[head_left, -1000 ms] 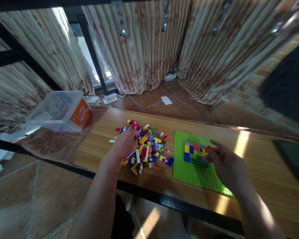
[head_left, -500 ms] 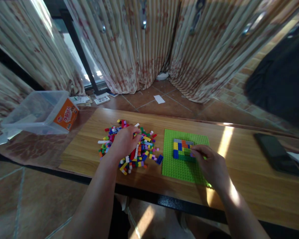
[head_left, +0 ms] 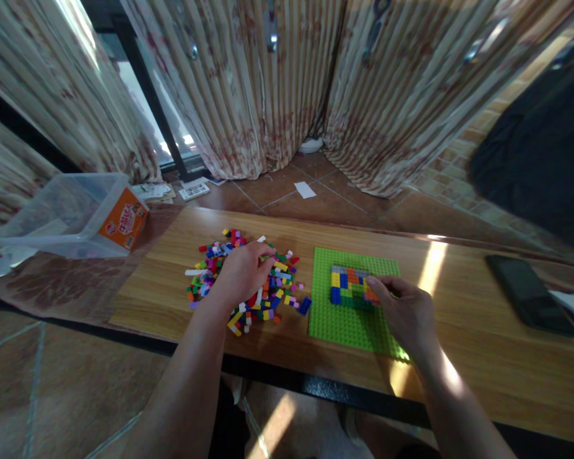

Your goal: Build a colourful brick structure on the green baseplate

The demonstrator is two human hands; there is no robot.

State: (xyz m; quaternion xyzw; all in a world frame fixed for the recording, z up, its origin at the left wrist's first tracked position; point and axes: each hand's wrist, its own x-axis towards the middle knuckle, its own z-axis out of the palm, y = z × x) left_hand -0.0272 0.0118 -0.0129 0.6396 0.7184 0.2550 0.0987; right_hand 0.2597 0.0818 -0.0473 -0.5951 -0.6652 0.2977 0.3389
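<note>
A pile of small coloured bricks [head_left: 220, 255] lies on the wooden table [head_left: 459, 306]. My left hand [head_left: 242, 273] rests on top of the pile with its fingers curled down into the bricks; what they hold is hidden. To the right lies a green baseplate [head_left: 344, 322] with a block of blue, yellow, orange, grey and green bricks [head_left: 347, 287] built on it. My right hand [head_left: 404, 309] sits on the plate's right side, its fingertips pinched on an orange brick [head_left: 370, 294] at the right edge of the built block.
A clear plastic tub [head_left: 71, 213] with an orange label stands at the table's left end. A black phone [head_left: 530, 294] lies at the far right. Striped curtains hang behind, papers lie on the tiled floor, and a dark shape fills the upper right.
The view has shifted, so everything sits further left in the picture. My right hand came down from above the plate onto the built block's right edge. My left hand stayed on the pile.
</note>
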